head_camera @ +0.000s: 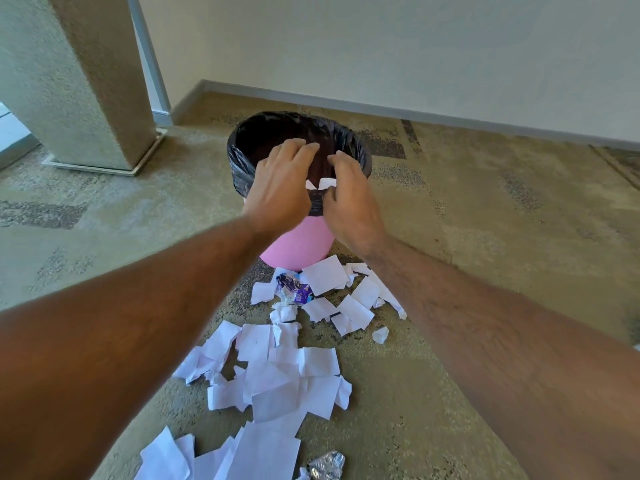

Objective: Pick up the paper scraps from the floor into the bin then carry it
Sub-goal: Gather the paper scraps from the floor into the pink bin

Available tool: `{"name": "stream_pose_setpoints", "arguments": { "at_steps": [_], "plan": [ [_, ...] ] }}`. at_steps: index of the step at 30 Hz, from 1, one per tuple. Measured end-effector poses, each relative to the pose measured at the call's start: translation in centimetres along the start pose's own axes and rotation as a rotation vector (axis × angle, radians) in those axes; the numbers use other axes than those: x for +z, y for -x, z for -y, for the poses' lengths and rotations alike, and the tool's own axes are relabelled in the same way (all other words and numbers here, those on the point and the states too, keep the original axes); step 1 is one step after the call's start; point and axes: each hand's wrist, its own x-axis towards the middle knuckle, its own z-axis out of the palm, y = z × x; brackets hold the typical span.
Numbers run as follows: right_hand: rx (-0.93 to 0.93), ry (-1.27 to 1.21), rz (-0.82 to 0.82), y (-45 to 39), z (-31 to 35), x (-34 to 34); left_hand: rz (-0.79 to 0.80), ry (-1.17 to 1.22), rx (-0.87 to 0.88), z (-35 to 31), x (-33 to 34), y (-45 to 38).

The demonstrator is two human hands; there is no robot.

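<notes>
A pink bin lined with a black bag stands on the carpet. Both my hands hover palm down over its near rim. My left hand has its fingers stretched over the opening, and a white scrap corner peeks out under its thumb. My right hand is curled, with another white scrap against its thumb. Many torn white paper scraps lie on the floor in front of the bin, reaching toward me.
A crumpled purple wrapper lies among the scraps near the bin's base. A bit of foil lies at the bottom edge. A textured pillar stands at the back left, and a wall with a baseboard runs behind the bin.
</notes>
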Motion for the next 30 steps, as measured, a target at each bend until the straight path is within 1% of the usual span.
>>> {"name": "stream_pose_setpoints", "arguments": {
  "at_steps": [3,6,9,12,13,15,17,19,21,24,26,30],
  "plan": [
    [-0.047,0.054,-0.057,2.6,-0.1,0.1,-0.096,-0.007,0.047,-1.0,0.5,3.5],
    [-0.067,0.087,-0.057,6.3,-0.5,0.2,-0.161,-0.058,0.105,-2.0,0.9,7.3],
    [-0.100,0.109,0.008,10.3,-1.2,0.5,-0.110,-0.094,0.108,-2.1,1.8,11.4],
    [-0.087,0.120,0.113,14.3,-2.3,1.1,0.049,-0.047,0.094,-1.1,3.3,15.7],
    [-0.061,0.132,0.170,15.6,-2.8,1.5,0.128,0.001,0.061,-0.5,3.8,17.1],
    [0.019,0.176,0.303,18.1,-3.8,2.3,0.326,0.082,-0.075,0.7,4.7,19.7],
    [0.108,0.241,0.444,20.3,-4.8,2.9,0.545,0.054,-0.182,1.8,5.5,21.9],
    [0.188,0.272,0.581,22.0,-5.4,3.3,0.704,-0.042,-0.210,2.7,6.0,23.4],
    [0.266,0.268,0.698,23.0,-5.7,3.7,0.789,-0.128,-0.210,3.2,6.1,24.0],
    [0.368,0.269,0.805,23.4,-5.7,4.6,0.865,-0.244,-0.176,4.1,6.6,24.1],
    [0.414,0.269,0.845,23.4,-5.6,5.2,0.890,-0.288,-0.167,4.9,7.2,23.9],
    [0.472,0.260,0.881,23.0,-5.5,6.1,0.934,-0.341,-0.210,6.0,8.3,23.3]
  ]
}}
